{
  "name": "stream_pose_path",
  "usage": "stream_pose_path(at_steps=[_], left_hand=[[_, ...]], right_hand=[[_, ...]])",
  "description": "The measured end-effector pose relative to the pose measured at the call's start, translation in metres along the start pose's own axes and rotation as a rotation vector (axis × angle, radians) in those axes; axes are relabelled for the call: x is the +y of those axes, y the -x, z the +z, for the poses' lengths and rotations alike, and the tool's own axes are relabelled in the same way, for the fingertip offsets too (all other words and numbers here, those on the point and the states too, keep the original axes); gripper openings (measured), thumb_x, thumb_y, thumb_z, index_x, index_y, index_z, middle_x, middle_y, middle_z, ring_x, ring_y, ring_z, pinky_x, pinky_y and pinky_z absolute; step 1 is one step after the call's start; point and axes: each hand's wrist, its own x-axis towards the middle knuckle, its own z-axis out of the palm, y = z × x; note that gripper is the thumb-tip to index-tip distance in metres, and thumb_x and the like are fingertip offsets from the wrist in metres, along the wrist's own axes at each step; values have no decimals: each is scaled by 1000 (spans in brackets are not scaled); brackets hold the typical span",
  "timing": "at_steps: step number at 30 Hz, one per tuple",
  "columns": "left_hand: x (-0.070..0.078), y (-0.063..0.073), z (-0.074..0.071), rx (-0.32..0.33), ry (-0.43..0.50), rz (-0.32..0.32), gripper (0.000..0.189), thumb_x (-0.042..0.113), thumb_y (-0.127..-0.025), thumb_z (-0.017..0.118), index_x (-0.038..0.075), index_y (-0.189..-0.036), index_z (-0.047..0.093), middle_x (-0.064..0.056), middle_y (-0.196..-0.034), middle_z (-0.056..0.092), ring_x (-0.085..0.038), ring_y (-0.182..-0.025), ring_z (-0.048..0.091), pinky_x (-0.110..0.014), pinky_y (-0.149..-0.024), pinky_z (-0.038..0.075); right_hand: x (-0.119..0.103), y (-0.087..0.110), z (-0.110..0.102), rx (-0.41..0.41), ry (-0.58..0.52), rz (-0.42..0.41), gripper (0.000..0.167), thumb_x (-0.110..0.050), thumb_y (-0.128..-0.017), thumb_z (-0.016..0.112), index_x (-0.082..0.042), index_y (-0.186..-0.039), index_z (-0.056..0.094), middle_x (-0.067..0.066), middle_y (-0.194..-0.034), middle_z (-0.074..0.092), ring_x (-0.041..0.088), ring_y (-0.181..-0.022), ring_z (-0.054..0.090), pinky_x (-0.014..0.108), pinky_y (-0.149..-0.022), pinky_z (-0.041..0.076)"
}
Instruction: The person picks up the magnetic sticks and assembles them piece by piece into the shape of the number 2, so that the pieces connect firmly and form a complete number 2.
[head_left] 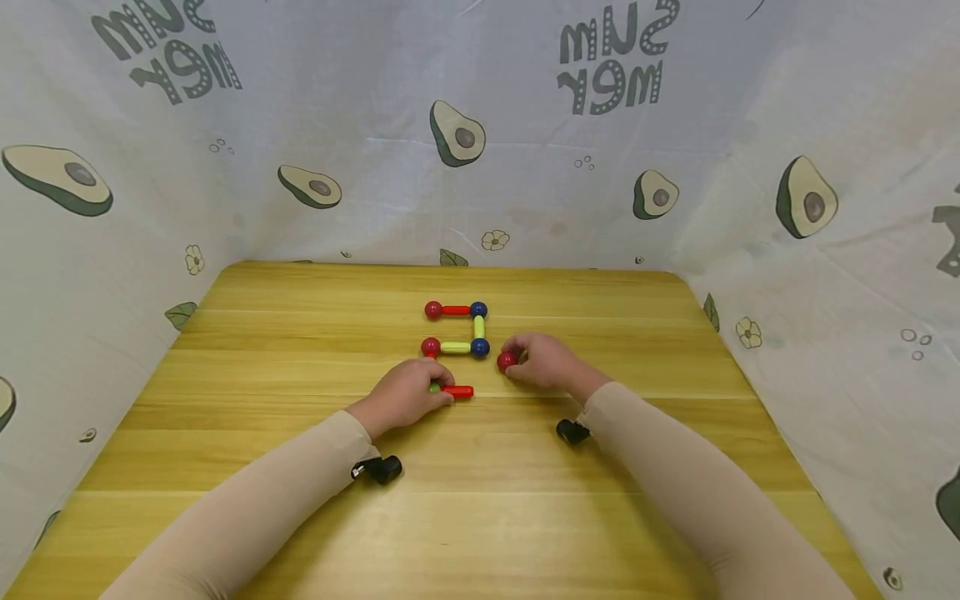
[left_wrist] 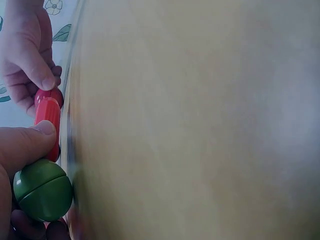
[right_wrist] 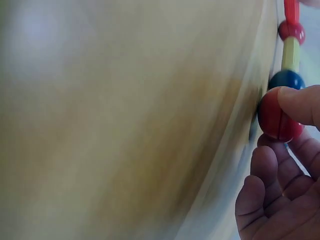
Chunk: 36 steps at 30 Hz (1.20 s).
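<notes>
My left hand [head_left: 405, 393] pinches a red rod [head_left: 461, 392] beside a green ball [left_wrist: 44, 191]. In the left wrist view the thumb lies on that rod, just past the ball. To the right, my right hand [head_left: 546, 362] holds a loose red ball [head_left: 507, 361] between thumb and fingers. Behind the hands lies a chain of balls and rods: a red ball [head_left: 433, 310], red rod [head_left: 455, 310], blue ball [head_left: 478, 309], yellow rod [head_left: 479, 327], second blue ball [head_left: 480, 347], second yellow rod [head_left: 455, 347] and another red ball [head_left: 431, 347]. A further red rod runs from it, partly hidden by the left hand.
Everything lies on a wooden table [head_left: 465, 500]. A white cloth [head_left: 360, 183] printed with avocados hangs around its back and sides. Each wrist carries a small black camera, the left one [head_left: 382, 469] and the right one [head_left: 572, 431] both low above the tabletop.
</notes>
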Motion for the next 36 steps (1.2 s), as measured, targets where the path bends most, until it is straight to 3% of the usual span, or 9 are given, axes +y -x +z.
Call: stream_pose_path(at_steps=[8,17,36], left_hand=[[0,0,-1,-5,0,-5,14,28,-93,83,20,-103,77,4,-101,71,-17,-90,59,-37,-94,52],[0,-1,-1,-5,-1,4,15,27,-93,83,19,-104,77,4,-101,72,-17,-90,59,-38,-95,53],[2,-2,-1,-16,0,13,14,27,-93,82,19,-104,76,4,-102,71,-18,-93,60,-38,-98,53]], right_hand=[[-4,13,11,-34,-46,-39,29,-16,-94,80,-11,-121,72,6,-106,70,22,-92,61,31,-82,54],[-16,25,19,-65,-51,-64,25,-18,-94,80,-13,-118,73,2,-101,71,18,-88,61,31,-81,54],[-24,27,30,-87,-80,-82,25,-17,-94,81,-13,-118,73,0,-100,72,17,-83,61,28,-74,53]])
